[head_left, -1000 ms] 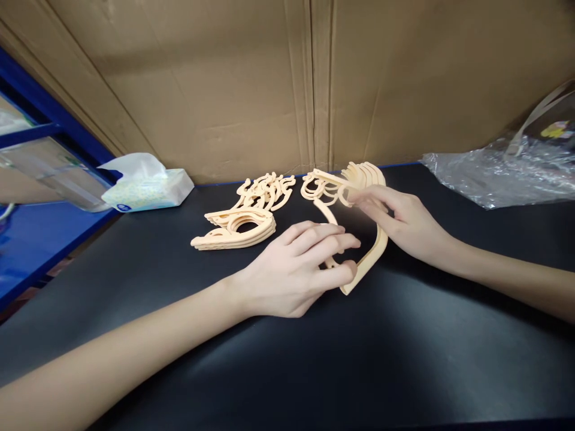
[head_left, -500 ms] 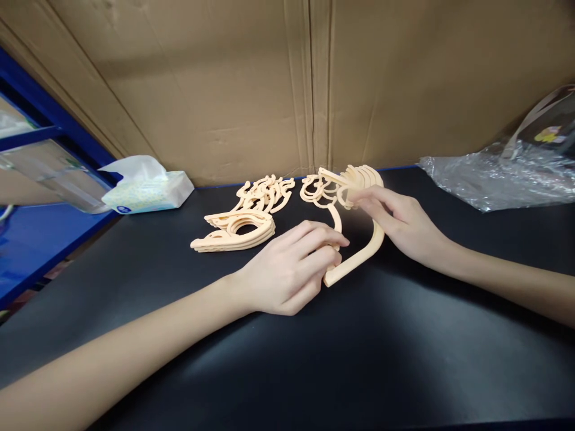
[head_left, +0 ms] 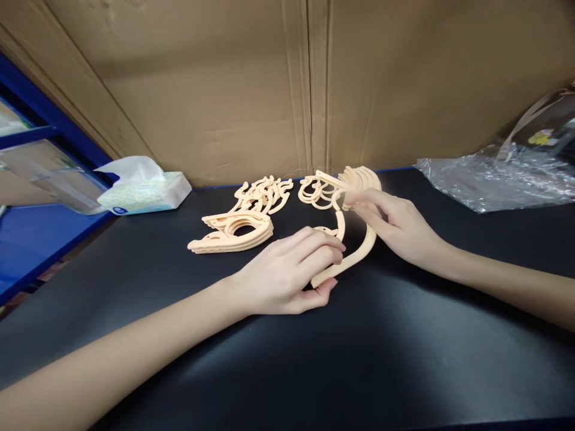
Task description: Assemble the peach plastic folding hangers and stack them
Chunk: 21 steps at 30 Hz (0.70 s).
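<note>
My left hand (head_left: 294, 272) is closed around the near end of a beige plastic hanger arm (head_left: 359, 254), its thumb beneath and fingers above. A smaller curved piece (head_left: 341, 224) stands just beyond those fingers. My right hand (head_left: 395, 218) pinches a beige hanger piece (head_left: 330, 178) near its upper end; its fingertips are blurred. Behind that hand sits a stack of curved beige hanger arms (head_left: 368, 175), partly hidden by it. To the left of my left hand lies a neat stack of beige folded hanger parts (head_left: 233, 242).
A heap of beige hooks (head_left: 265, 194) and some loose hooks (head_left: 309, 194) lie at the back of the black table (head_left: 314, 371). A tissue pack (head_left: 150, 191) stands at the left, clear plastic wrap (head_left: 485, 185) at the right. Cardboard (head_left: 215, 90) rises behind.
The near end of the hanger arm has shifted slightly left, and my left thumb now shows beneath it. My right hand has moved a little left and down.
</note>
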{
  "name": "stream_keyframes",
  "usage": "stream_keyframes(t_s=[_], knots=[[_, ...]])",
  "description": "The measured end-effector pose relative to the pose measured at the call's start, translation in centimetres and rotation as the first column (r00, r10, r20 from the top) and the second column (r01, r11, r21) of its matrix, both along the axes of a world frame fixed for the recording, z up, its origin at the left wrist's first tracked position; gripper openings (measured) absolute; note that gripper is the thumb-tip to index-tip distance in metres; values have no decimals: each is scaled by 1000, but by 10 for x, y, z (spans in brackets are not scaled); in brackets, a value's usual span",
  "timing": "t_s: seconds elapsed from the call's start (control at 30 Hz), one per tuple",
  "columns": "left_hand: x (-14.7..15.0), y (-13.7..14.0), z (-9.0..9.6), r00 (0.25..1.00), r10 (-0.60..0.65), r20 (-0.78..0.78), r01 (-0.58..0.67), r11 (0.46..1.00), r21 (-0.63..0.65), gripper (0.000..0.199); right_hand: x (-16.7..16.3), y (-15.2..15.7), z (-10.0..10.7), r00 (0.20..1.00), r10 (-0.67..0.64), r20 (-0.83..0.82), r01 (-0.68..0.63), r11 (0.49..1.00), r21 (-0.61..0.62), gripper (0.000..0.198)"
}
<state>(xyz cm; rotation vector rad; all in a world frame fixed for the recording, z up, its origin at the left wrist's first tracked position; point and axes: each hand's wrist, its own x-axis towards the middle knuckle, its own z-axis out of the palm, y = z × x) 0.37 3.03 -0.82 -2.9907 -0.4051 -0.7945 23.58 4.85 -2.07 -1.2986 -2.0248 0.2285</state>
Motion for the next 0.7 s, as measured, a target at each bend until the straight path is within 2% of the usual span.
stream_keyframes(t_s=[0.13,0.33,0.53,0.7], knots=[[-1,0,-3,1000,-14,-22,15,1000,26,23,-1,0,0,1000,25,9,-25,1000,-3,21],[-1,-1,-3,998,-32,-55,35,998,42,25,-2,-2,1,998,45,40,-45,999,15,20],[-1,1,-1,998,-30,-59,29,999,-16,30,-1,-1,-1,995,90,53,-91,996,18,21],[-2,4,-3,998,62,-3,-62,992,-114,30,0,-1,-2,982,169,89,-174,984,48,19]])
